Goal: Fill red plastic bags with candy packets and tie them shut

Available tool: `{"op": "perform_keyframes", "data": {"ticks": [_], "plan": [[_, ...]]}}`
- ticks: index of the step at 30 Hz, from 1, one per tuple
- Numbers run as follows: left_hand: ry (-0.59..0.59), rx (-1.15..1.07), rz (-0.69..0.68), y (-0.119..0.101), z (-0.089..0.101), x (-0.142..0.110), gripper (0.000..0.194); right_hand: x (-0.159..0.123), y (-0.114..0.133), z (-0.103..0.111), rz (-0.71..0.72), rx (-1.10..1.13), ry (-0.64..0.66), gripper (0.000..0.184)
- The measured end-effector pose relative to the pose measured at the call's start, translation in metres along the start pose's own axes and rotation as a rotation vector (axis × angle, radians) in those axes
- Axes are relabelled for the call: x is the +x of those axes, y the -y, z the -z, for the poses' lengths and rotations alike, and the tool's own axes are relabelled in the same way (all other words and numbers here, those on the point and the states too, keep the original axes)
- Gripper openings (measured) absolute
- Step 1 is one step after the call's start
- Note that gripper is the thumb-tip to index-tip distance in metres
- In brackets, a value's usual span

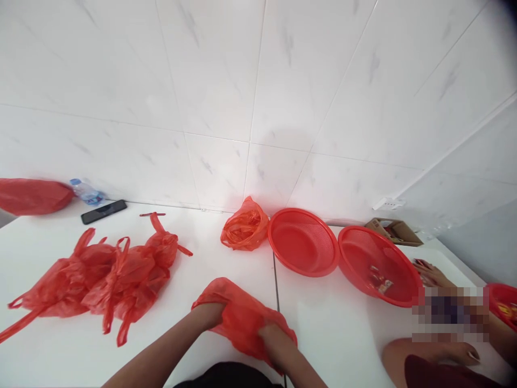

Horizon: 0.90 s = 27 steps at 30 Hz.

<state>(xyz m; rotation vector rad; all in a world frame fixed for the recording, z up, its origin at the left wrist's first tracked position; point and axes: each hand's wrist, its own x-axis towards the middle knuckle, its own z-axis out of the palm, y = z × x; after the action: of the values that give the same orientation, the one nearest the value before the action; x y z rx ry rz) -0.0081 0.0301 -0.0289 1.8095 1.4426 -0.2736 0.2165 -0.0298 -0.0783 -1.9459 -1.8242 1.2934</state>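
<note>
Head-worn view across a glossy white tabletop (52,361) set against a white marble-patterned tile wall (258,81). At the near edge, centre, the left hand (208,315) and right hand (277,342) both grasp a crumpled red plastic carrier bag (242,318). Each hand is closed on the thin film with the fingers curled over it, and the bag spans the space between the hands; the fingertips are partly hidden, so the exact grip is hard to judge. The bag lies across a dark seam (276,285) in the tabletop.

Toward the left edge, a loose pile of flattened red plastic bags (100,285) lies just left of the hands. Along the far edge stand a tied orange-red plastic bag (245,226), a round red mesh plastic basket (302,242) and, touching its rim, a tilted second red mesh basket (375,267) holding small packets (379,281). Far left are a stuffed red bag (32,196), a clear water bottle (86,192) and a black smartphone (104,211).

At the right edge, a second person's hands (430,275) rest near a third red basket (501,304), partly covered by a pixelated patch (448,312).
</note>
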Motion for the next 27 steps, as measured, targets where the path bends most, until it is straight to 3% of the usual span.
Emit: {"op": "perform_keyframes", "data": {"ticks": [3, 5, 7, 9, 11, 12, 14, 16, 21, 24, 27], "plan": [[0.031, 0.02, -0.07, -0.014, -0.002, -0.016, 0.039, 0.008, 0.015, 0.007, 0.152, 0.036, 0.087, 0.045], [0.012, 0.004, -0.174, -0.028, 0.0, -0.025, 0.038, 0.016, 0.024, 0.008, 0.163, 0.108, 0.084, 0.061], [-0.106, 0.01, -0.294, -0.037, 0.005, -0.03, 0.039, 0.023, 0.031, 0.008, 0.103, 0.176, 0.055, 0.07], [-0.319, 0.063, -0.328, -0.036, 0.01, -0.033, 0.046, 0.026, 0.034, 0.009, 0.084, 0.218, 0.03, 0.068], [-0.494, 0.113, -0.199, -0.024, 0.013, -0.033, 0.059, 0.024, 0.035, 0.012, 0.125, 0.277, 0.026, 0.055], [-0.528, 0.114, -0.101, -0.015, 0.013, -0.033, 0.067, 0.021, 0.036, 0.015, 0.152, 0.317, 0.031, 0.046], [-0.491, 0.049, 0.068, 0.003, 0.01, -0.032, 0.078, 0.015, 0.035, 0.026, 0.19, 0.409, 0.011, 0.034], [-0.394, -0.069, 0.156, 0.018, 0.007, -0.031, 0.074, 0.01, 0.03, 0.042, 0.185, 0.511, -0.065, 0.029], [-0.327, -0.4, 0.161, 0.025, -0.001, -0.027, 0.042, 0.01, -0.017, 0.093, -0.023, 0.845, -0.397, 0.031], [-0.312, -0.573, 0.137, 0.023, -0.003, -0.021, 0.04, 0.02, -0.065, 0.127, -0.193, 1.218, -0.637, 0.04], [-0.328, -0.656, 0.116, 0.023, -0.001, -0.015, 0.041, 0.032, -0.115, 0.166, -0.322, 1.472, -0.786, 0.032]]}}
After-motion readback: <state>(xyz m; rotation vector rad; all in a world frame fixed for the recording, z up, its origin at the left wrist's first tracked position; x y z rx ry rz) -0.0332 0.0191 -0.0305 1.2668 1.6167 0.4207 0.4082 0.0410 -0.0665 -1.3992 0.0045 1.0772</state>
